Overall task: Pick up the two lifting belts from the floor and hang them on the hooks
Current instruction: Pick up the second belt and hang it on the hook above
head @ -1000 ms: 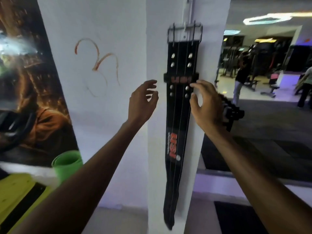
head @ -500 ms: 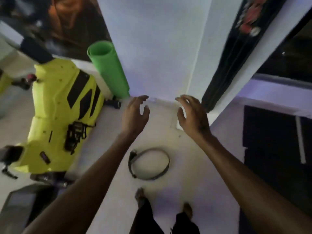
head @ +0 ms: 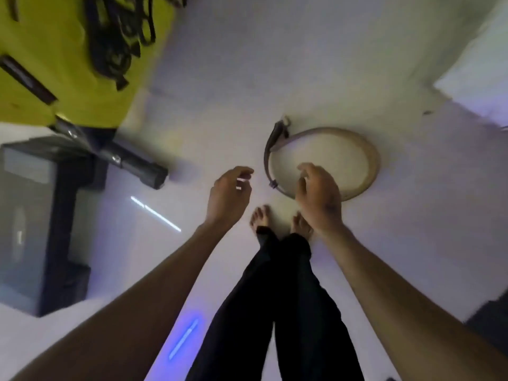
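Nearest the camera, two bare forearms reach forward and down over a pale floor (head: 316,64), with dark trouser legs (head: 277,298) and bare feet (head: 261,218) between them. The left hand (head: 229,198) hangs above the floor with its fingers loosely curled and apart, holding nothing. The right hand (head: 320,198) is likewise empty, fingers spread and bent, and it overlaps the near edge of the belt in this view; whether it touches the belt cannot be told.

Just beyond the feet, the lifting belt (head: 368,149) lies on the floor curled into a ring standing on its edge, tan on the far side and grey toward the left, where its buckle end (head: 277,130) sticks out. Only this one belt is in view.

To the left, a dark grey machine base (head: 41,221) stands on the floor, with a grey bar (head: 132,163) angled above it. Farther off at the top left is a yellow-green machine (head: 55,64) with black straps (head: 118,37) bunched on it. At the far right stands a white wall corner (head: 472,78). The whole view is blurred.
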The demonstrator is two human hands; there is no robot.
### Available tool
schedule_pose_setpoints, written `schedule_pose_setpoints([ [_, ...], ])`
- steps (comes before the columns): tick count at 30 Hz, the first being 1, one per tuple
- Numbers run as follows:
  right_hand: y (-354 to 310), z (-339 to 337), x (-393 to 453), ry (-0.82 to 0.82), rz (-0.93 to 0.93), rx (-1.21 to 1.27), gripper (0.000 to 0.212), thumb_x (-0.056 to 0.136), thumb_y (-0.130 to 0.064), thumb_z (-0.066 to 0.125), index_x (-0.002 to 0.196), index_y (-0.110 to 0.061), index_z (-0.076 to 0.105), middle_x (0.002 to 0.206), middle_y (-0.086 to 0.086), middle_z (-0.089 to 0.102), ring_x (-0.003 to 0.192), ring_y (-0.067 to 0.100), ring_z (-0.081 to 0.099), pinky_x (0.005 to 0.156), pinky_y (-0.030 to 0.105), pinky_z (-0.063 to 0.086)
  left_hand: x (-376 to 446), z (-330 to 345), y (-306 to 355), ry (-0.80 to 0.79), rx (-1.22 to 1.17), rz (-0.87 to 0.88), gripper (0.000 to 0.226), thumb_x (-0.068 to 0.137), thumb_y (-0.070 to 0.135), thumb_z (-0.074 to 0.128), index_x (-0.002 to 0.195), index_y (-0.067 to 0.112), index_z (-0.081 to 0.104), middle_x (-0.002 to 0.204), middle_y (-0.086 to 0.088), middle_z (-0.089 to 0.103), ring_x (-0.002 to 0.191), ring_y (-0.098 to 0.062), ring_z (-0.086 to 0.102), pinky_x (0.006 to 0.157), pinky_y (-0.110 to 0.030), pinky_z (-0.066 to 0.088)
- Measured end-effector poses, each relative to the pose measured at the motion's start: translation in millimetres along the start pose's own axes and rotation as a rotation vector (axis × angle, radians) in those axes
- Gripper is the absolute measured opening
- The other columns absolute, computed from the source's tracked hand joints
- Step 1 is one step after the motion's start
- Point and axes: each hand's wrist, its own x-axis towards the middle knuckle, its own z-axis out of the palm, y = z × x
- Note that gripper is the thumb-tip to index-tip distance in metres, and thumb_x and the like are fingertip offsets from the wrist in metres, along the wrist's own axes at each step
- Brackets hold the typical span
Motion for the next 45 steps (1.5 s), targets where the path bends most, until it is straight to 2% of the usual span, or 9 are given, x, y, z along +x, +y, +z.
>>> schedule_pose_setpoints([
  [10, 65.5, 241.6, 152.9, -0.15, -0.024, -0.196, 0.057, 0.091, -0.047, 0.056, 0.128, -0.004, 0.051, 0.119, 0.018, 0.064, 0.111, 0.034, 0.059, 0.086, 0.038, 0.048, 160.1, 112.5, -168.8, 0.103, -0.148, -0.208, 0.036, 0.091, 0.003, 0.048, 0.113, 0.021, 0.07, 0.099, 0.007, 0.072, 0.092, -0.018, 0.072, 0.084, -0.036, 0.059],
  [15, 76.5, 251.7, 170.8, -0.144, 0.129, -0.145, 0.026, 0.09, -0.027, 0.056, 0.105, -0.006, 0.061, 0.108, 0.016, 0.068, 0.101, 0.036, 0.065, 0.082, 0.042, 0.053, 179.5, 121.6, -167.2, 0.12, -0.25, -0.237, 0.04, 0.09, 0.0, 0.045, 0.113, 0.021, 0.069, 0.099, 0.004, 0.074, 0.09, -0.02, 0.072, 0.085, -0.042, 0.06],
  [19, 51.0, 177.4, 146.5, -0.145, 0.108, -0.064, 0.011, 0.091, -0.022, 0.055, 0.084, -0.013, 0.055, 0.097, 0.015, 0.069, 0.091, 0.038, 0.064, 0.068, 0.035, 0.042, 146.8, 101.9, -119.0, 0.109, -0.26, -0.193, 0.037, 0.095, 0.006, 0.047, 0.124, 0.016, 0.067, 0.111, -0.003, 0.076, 0.097, -0.022, 0.072, 0.091, -0.041, 0.058],
  [26, -4.1, -56.0, 31.0, -0.173, 0.024, 0.166, 0.012, 0.085, -0.013, 0.068, 0.097, -0.016, 0.068, 0.093, 0.002, 0.074, 0.08, 0.022, 0.069, 0.076, 0.046, 0.058, 39.3, -0.6, 52.7, -0.041, -0.207, -0.011, 0.043, 0.106, 0.031, 0.045, 0.143, 0.01, 0.054, 0.145, -0.011, 0.059, 0.127, -0.023, 0.061, 0.097, -0.019, 0.037],
  [31, -45.9, -235.0, -50.1, -0.073, 0.033, 0.311, 0.018, 0.085, -0.001, 0.07, 0.1, -0.012, 0.069, 0.096, 0.009, 0.075, 0.083, 0.023, 0.07, 0.078, 0.042, 0.059, -47.6, -83.0, 196.1, -0.073, -0.217, 0.226, 0.048, 0.106, 0.045, 0.038, 0.085, 0.011, 0.063, 0.121, -0.03, 0.066, 0.106, -0.04, 0.064, 0.088, -0.048, 0.048],
  [34, -69.9, -305.4, -90.0, -0.034, -0.045, 0.449, 0.024, 0.086, 0.0, 0.069, 0.098, -0.022, 0.068, 0.098, 0.008, 0.075, 0.086, 0.019, 0.071, 0.079, 0.035, 0.058, -94.0, -110.1, 263.8, -0.077, -0.268, 0.323, 0.059, 0.104, 0.053, 0.037, 0.109, 0.003, 0.068, 0.139, -0.023, 0.06, 0.125, -0.036, 0.059, 0.097, -0.047, 0.047],
  [38, -108.3, -388.1, -150.6, 0.151, -0.134, 0.524, 0.021, 0.086, 0.0, 0.069, 0.102, -0.013, 0.068, 0.098, 0.01, 0.075, 0.085, 0.017, 0.072, 0.075, 0.022, 0.058, -159.1, -149.8, 349.2, -0.105, -0.299, 0.516, 0.073, 0.097, 0.064, 0.036, 0.099, -0.006, 0.056, 0.134, -0.04, 0.048, 0.125, -0.049, 0.05, 0.098, -0.055, 0.044],
  [41, -126.3, -439.1, -207.4, 0.289, -0.218, 0.539, 0.022, 0.086, -0.001, 0.069, 0.104, -0.013, 0.068, 0.101, 0.009, 0.075, 0.093, 0.02, 0.073, 0.082, 0.03, 0.059, -212.3, -180.4, 402.6, -0.091, -0.345, 0.621, 0.1, 0.082, 0.083, 0.041, 0.131, -0.004, 0.055, 0.137, -0.024, 0.06, 0.126, -0.034, 0.059, 0.103, -0.046, 0.047],
  [45, -148.9, -482.7, -285.6, 0.391, -0.302, 0.524, 0.027, 0.084, 0.004, 0.069, 0.104, -0.014, 0.07, 0.103, 0.008, 0.075, 0.097, 0.021, 0.073, 0.089, 0.035, 0.057, -293.8, -220.1, 446.1, -0.094, -0.385, 0.786, 0.064, 0.086, 0.072, 0.056, 0.115, 0.019, 0.075, 0.112, 0.007, 0.077, 0.098, -0.002, 0.067, 0.095, -0.029, 0.05],
])
